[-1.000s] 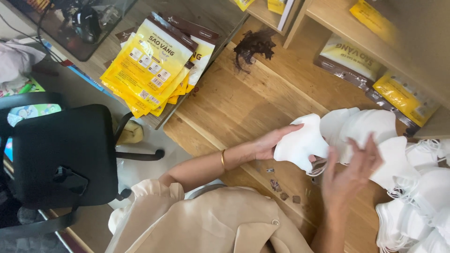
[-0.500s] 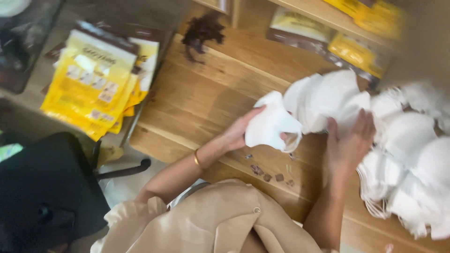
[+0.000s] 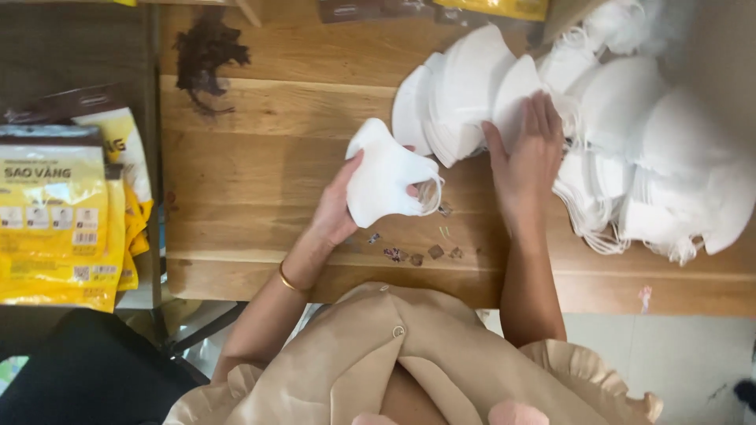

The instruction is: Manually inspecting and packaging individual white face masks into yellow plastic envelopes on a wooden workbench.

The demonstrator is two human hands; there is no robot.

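My left hand (image 3: 340, 206) grips a small stack of folded white face masks (image 3: 383, 178) just above the wooden table (image 3: 252, 165). Ear loops hang from the stack's right side. My right hand (image 3: 528, 157) lies flat, fingers together, on a fanned row of white masks (image 3: 461, 98) that leans against a larger heap of white masks (image 3: 661, 149) on the right. The two hands are about a hand's width apart.
Yellow packaged bags (image 3: 59, 224) lie stacked on a surface to the left. A dark tangled clump (image 3: 206, 51) sits at the table's far left. Small paper scraps (image 3: 417, 253) dot the near edge. A black chair (image 3: 87, 374) stands lower left. More yellow packets (image 3: 492, 8) lie at the top.
The view has shifted so the table fills the frame. My right hand has moved from beside the held masks onto the fanned row. My left hand keeps its grip on the stack.
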